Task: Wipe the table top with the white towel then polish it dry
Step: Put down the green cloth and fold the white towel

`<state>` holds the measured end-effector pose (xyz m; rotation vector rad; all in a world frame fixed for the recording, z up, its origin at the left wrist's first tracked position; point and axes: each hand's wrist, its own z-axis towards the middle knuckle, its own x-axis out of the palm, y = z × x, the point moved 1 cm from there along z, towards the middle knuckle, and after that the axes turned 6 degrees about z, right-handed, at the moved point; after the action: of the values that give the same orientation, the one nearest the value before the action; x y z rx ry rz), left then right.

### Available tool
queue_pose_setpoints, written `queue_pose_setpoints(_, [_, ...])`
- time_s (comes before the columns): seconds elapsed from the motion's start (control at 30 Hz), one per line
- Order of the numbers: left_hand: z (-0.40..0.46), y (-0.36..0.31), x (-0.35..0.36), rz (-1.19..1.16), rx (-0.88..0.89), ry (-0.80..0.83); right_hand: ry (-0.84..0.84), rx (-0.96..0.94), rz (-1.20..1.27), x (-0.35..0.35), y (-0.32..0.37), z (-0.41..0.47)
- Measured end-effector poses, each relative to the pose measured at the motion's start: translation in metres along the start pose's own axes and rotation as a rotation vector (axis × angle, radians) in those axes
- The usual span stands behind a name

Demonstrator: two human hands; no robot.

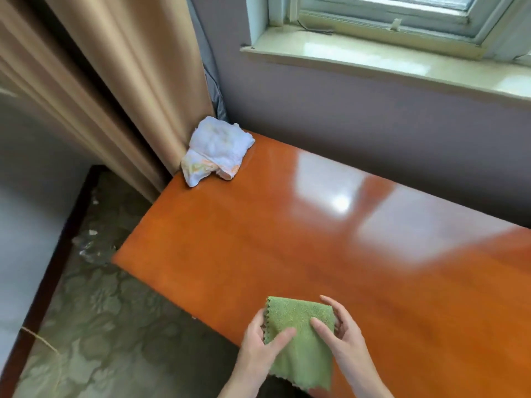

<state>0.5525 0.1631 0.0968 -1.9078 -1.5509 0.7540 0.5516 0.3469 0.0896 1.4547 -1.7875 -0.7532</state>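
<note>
Two hands hold a green cloth over the near edge of the orange bench, and the white towel lies at the far corner.

The left hand [260,337] pinches the left edge of the green cloth [301,337], with the thumb lying on top of the cloth; its grip is clamped on the cloth. The right hand [343,337] holds the right edge, thumb on top and fingers behind, so this grip is clamped on the cloth too. The cloth hangs down at 6 o'clock over the shiny bench [287,239]. The white towel [217,150] lies crumpled at 11 o'clock, on the far left corner of the bench, touching the tan curtain [129,81] and well apart from the hands. The window [388,12] is at 1 o'clock, above the wall.
</note>
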Motion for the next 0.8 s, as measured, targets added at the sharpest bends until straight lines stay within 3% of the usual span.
queue_pose_setpoints(0.23, [0.005,0.062,-0.051,0.113,-0.166,-0.294,0.231,0.164,-0.332,0.047,-0.058,0.036])
queue_pose_setpoints(0.4, [0.033,0.04,-0.134,0.051,-0.208,-0.482,-0.032,0.182,-0.385,0.058,-0.062,0.053])
queue_pose_setpoints(0.53, [0.104,0.013,-0.222,0.044,-0.209,-0.492,-0.242,0.231,-0.306,0.062,-0.045,0.08])
queue_pose_setpoints(0.8, [0.246,-0.097,-0.336,0.241,-0.007,-0.26,-0.504,0.233,-0.062,0.128,-0.022,0.106])
